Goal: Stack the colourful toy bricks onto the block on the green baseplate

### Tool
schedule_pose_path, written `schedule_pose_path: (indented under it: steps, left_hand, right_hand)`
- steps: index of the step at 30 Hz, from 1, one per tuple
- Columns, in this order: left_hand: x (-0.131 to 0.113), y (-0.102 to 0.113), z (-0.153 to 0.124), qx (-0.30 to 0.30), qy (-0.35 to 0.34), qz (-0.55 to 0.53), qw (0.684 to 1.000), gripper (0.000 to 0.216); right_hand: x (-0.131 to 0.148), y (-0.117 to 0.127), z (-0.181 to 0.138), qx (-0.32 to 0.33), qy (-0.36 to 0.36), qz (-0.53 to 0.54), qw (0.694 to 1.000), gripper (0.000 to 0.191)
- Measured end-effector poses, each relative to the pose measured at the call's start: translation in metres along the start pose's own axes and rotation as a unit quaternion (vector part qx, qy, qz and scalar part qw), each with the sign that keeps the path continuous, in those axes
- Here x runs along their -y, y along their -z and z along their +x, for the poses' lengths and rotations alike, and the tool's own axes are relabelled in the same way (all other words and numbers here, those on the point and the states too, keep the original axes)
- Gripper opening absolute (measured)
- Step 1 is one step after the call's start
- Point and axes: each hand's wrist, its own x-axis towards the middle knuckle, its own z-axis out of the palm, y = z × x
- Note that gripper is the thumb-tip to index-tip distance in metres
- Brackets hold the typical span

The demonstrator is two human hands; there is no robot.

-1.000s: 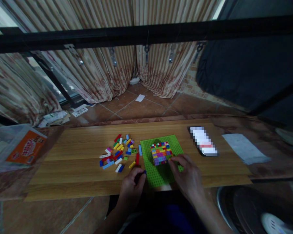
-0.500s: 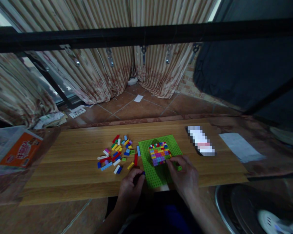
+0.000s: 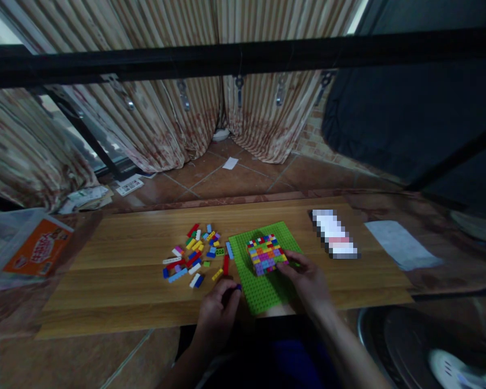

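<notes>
A green baseplate [image 3: 263, 292] lies on the wooden table [image 3: 117, 281] in front of me, with a many-coloured block of stacked bricks [image 3: 266, 253] standing on it. My right hand [image 3: 305, 278] rests on the plate with its fingertips against the block's near right side; whether it grips anything is unclear. My left hand [image 3: 218, 308] sits at the plate's left edge, fingers curled round a small dark blue brick [image 3: 238, 287]. Several loose bricks [image 3: 194, 251] lie scattered left of the plate.
A blurred-out flat object [image 3: 334, 240] and a pale sheet [image 3: 400, 244] lie right of the plate. At the far left sits a clear bag with an orange packet [image 3: 36, 251]. A black bar [image 3: 243, 54] crosses overhead; curtains and tiled floor lie beyond.
My right hand has slid up and slightly right along the block's side. The baseplate has turned a little. My left hand has stayed where it was.
</notes>
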Motion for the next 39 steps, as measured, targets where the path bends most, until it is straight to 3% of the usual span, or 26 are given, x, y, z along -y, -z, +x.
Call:
schedule_pose_path:
  steps: [4,14,18,25,39]
  left_hand:
    - [0.001,0.000,-0.001,0.001,-0.002,0.004,1.000,0.017]
    - [-0.004,-0.002,0.002,-0.010,-0.012,-0.006,1.000,0.018]
    - [-0.011,-0.003,0.006,-0.007,0.013,-0.006,1.000,0.020]
    - [-0.020,-0.007,0.017,-0.008,-0.010,-0.015,1.000,0.017]
    - [-0.009,-0.010,0.038,-0.027,-0.020,-0.001,0.999,0.019]
  right_hand:
    - [0.005,-0.001,0.004,0.042,-0.029,0.075,0.996,0.043]
    - [0.013,0.000,0.005,0.052,-0.010,0.058,0.997,0.041]
    - [0.010,0.008,0.000,0.045,-0.040,0.080,0.995,0.041]
    - [0.001,0.012,-0.007,0.025,-0.028,0.077,0.996,0.038]
    - [-0.016,-0.027,-0.031,-0.087,0.034,0.097,0.991,0.040]
